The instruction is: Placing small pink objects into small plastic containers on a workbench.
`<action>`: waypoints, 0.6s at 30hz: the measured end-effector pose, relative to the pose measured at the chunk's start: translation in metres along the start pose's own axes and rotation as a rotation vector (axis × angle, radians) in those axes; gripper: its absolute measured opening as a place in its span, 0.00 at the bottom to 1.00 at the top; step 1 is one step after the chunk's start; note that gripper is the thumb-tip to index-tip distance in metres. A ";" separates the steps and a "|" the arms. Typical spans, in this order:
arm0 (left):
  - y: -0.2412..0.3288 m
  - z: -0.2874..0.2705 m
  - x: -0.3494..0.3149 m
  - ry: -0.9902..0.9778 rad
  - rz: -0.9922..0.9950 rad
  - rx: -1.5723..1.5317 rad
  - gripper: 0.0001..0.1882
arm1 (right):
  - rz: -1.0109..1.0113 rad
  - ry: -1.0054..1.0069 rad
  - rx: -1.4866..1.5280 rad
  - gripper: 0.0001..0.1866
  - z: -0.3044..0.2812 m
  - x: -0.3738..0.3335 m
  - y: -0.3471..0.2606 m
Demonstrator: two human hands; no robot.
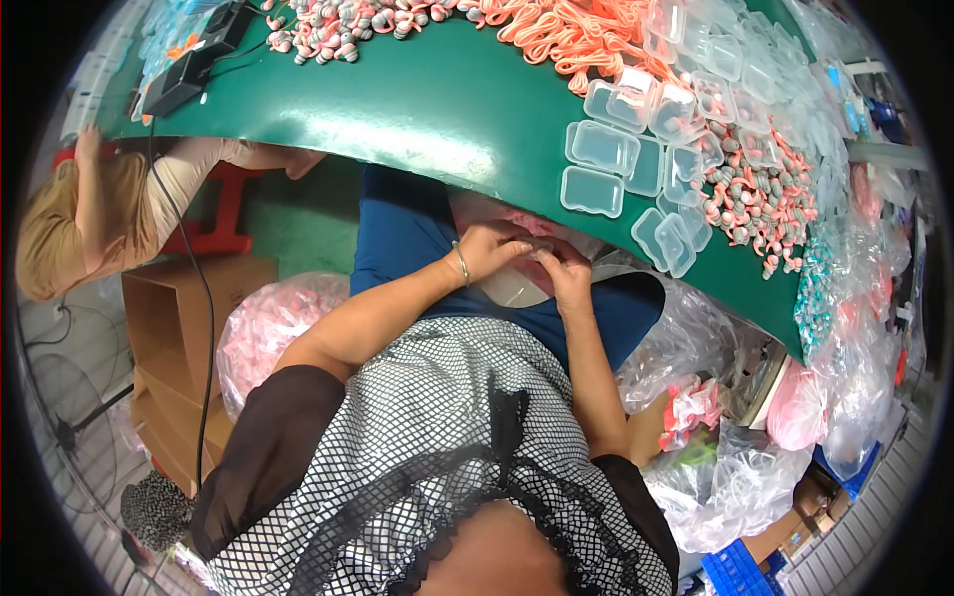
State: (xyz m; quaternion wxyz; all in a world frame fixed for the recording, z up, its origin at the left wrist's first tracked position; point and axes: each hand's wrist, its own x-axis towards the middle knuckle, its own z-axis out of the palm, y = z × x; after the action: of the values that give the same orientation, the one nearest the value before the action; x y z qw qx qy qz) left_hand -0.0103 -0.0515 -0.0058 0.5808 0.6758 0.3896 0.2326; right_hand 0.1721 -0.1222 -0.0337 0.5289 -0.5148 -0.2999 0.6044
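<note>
My left hand (494, 250), with a bracelet at the wrist, and my right hand (566, 272) meet over my lap, just below the near edge of the green table (397, 109). Fingers and thumbs are pinched together on both, fingertips almost touching. What they pinch is too small to make out. Under and behind them lies a clear plastic bag (514, 288) with pink pieces showing, partly hidden by the hands. Nearest on the table are clear plastic cases (592, 191) and a pile of pink-and-grey small pieces (755, 194).
Bundles of orange cord (566, 35) and more pink-and-grey pieces (343, 25) lie along the far side. Black adapters (179, 82) sit at the left, a cable hanging down. Another person (75, 228) is at the left. A cardboard box (164, 318) and filled bags (283, 323) flank me.
</note>
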 end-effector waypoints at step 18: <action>-0.035 0.057 -0.018 -0.001 -0.243 1.040 0.18 | 0.116 0.142 -0.969 0.18 0.019 -0.014 0.057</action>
State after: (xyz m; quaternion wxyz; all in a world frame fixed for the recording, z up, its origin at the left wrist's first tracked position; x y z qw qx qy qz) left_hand 0.0137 -0.0989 -0.0499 0.1919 0.8247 0.5285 -0.0605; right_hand 0.1345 -0.1465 -0.0756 0.2134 -0.7572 -0.4806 0.3874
